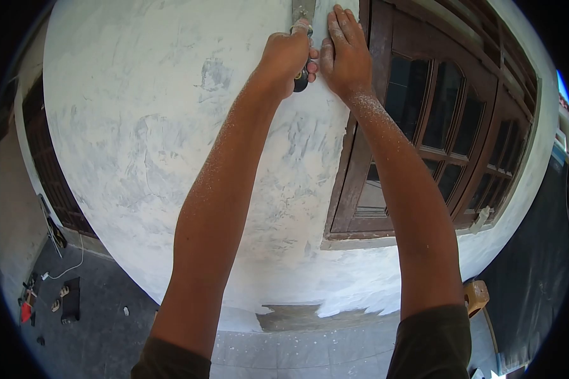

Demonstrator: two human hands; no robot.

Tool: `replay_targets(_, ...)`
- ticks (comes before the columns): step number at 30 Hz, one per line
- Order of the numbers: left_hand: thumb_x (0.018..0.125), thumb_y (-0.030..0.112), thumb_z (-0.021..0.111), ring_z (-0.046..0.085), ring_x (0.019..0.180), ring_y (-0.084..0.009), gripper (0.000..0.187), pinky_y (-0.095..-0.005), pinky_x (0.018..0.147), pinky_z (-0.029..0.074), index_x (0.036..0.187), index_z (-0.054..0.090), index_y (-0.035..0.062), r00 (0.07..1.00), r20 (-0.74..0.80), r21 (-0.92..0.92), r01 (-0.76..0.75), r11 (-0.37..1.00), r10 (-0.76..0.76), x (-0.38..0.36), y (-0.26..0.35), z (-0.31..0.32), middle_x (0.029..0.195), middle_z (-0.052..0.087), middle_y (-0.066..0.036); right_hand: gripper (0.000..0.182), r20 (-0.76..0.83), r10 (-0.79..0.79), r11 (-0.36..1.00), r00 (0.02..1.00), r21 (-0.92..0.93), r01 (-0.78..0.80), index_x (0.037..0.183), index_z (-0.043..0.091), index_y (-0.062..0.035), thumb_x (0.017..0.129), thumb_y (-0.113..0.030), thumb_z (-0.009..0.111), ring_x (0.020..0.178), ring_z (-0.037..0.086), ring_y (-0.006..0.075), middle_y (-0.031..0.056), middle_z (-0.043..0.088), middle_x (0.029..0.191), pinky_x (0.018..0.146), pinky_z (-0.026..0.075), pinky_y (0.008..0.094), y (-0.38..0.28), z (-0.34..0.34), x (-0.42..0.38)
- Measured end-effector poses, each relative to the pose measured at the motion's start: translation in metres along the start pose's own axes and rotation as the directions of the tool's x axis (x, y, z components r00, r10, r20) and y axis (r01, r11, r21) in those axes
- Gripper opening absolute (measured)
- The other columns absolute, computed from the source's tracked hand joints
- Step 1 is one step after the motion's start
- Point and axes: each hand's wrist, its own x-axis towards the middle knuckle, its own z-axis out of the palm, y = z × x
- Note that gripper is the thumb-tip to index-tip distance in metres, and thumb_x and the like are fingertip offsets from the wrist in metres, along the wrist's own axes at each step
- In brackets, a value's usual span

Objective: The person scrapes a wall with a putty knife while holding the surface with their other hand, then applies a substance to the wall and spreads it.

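My left hand (287, 58) is closed round the dark handle of a putty knife (301, 82), its thumb pointing up along the tool. The metal blade rises above that hand and is cut off by the top edge of the view. Just to the right, my right hand (349, 62) lies flat with fingers stretched out, against the wall beside the brown window frame (378, 38). White dust coats its fingers and both forearms. Behind both hands is the white wall (171, 158), patchy with grey smears of filler.
Brown wooden windows with glass panes (446, 95) fill the right side. Low on the wall shows a bare brownish patch (291, 318), above grey floor tiles (303, 354). At the lower left, sandals (63, 292), a white cable (69, 271) and tools lie on the dark floor (101, 328).
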Motion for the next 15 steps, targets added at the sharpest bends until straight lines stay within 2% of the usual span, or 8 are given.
replay_targets(3,0.107,0.042,0.048,0.044,0.053,-0.0103,0.037,-0.0293,0.046,0.040,0.097,0.049,0.0066,0.998,0.025,-0.025,-0.052,0.998,0.052,-0.005,-0.013,-0.005,0.071,0.050,-0.002,0.053,-0.006,-0.012,1.000,1.000,0.008,0.012,0.140,0.049,0.0097,0.089,-0.003,0.052,0.145,0.037,0.0410,0.0253,0.044,0.153,0.122,0.027,0.0478,0.001,-0.002,-0.003)
replay_targets(5,0.107,0.042,0.047,0.044,0.052,-0.0103,0.037,-0.0289,0.046,0.040,0.097,0.049,0.0069,0.995,0.006,0.000,0.099,0.995,-0.099,-0.038,-0.037,-0.009,0.070,0.050,-0.001,0.053,0.008,0.021,1.000,1.000,0.007,-0.021,0.141,0.049,0.0095,0.089,-0.003,0.052,0.144,0.037,0.0407,0.0248,0.045,0.152,0.122,0.028,0.0478,-0.002,-0.002,-0.002)
replay_targets(6,0.107,0.042,0.047,0.044,0.052,-0.0103,0.037,-0.0289,0.046,0.040,0.097,0.049,0.0069,0.995,0.003,0.001,0.097,0.995,-0.097,-0.039,-0.045,-0.013,0.070,0.050,-0.001,0.053,0.007,0.020,1.000,1.000,0.010,-0.020,0.141,0.049,0.0095,0.089,-0.003,0.052,0.144,0.037,0.0407,0.0248,0.045,0.152,0.122,0.028,0.0478,-0.001,0.000,-0.003)
replay_targets(8,0.107,0.043,0.046,0.045,0.052,-0.0108,0.038,-0.0287,0.046,0.041,0.097,0.050,0.0059,0.993,-0.024,0.112,0.116,0.987,-0.114,-0.035,-0.054,-0.015,0.070,0.050,-0.001,0.051,-0.066,-0.052,0.999,0.997,-0.004,0.052,0.143,0.053,-0.0014,0.093,-0.009,0.054,0.146,0.038,0.0330,0.0148,0.045,0.154,0.121,0.030,0.0465,0.004,0.003,-0.004)
replay_targets(9,0.107,0.043,0.046,0.045,0.052,-0.0108,0.038,-0.0287,0.046,0.041,0.097,0.050,0.0059,0.993,-0.023,0.113,0.115,0.987,-0.113,-0.030,-0.046,-0.011,0.070,0.050,-0.001,0.051,-0.067,-0.052,0.999,0.996,-0.005,0.052,0.143,0.053,-0.0014,0.093,-0.009,0.054,0.146,0.038,0.0330,0.0148,0.045,0.154,0.121,0.030,0.0465,0.004,0.001,-0.003)
replay_targets(11,0.107,0.044,0.046,0.046,0.052,-0.0114,0.040,-0.0286,0.047,0.042,0.099,0.051,0.0049,0.999,-0.030,0.034,-0.036,0.999,0.037,-0.007,-0.017,0.001,0.070,0.051,-0.002,0.050,-0.060,-0.057,0.998,0.997,-0.011,0.056,0.142,0.053,-0.0012,0.093,-0.008,0.054,0.146,0.038,0.0329,0.0149,0.046,0.154,0.121,0.030,0.0467,0.002,-0.001,-0.004)
replay_targets(15,0.107,0.042,0.047,0.047,0.052,-0.0118,0.039,-0.0291,0.047,0.042,0.099,0.050,0.0045,1.000,-0.029,0.006,0.008,1.000,-0.008,-0.016,-0.015,0.004,0.070,0.052,-0.003,0.050,-0.059,-0.032,0.998,0.998,0.044,0.035,0.142,0.054,-0.0013,0.092,-0.008,0.054,0.146,0.037,0.0327,0.0146,0.046,0.154,0.121,0.029,0.0470,0.003,0.000,-0.005)
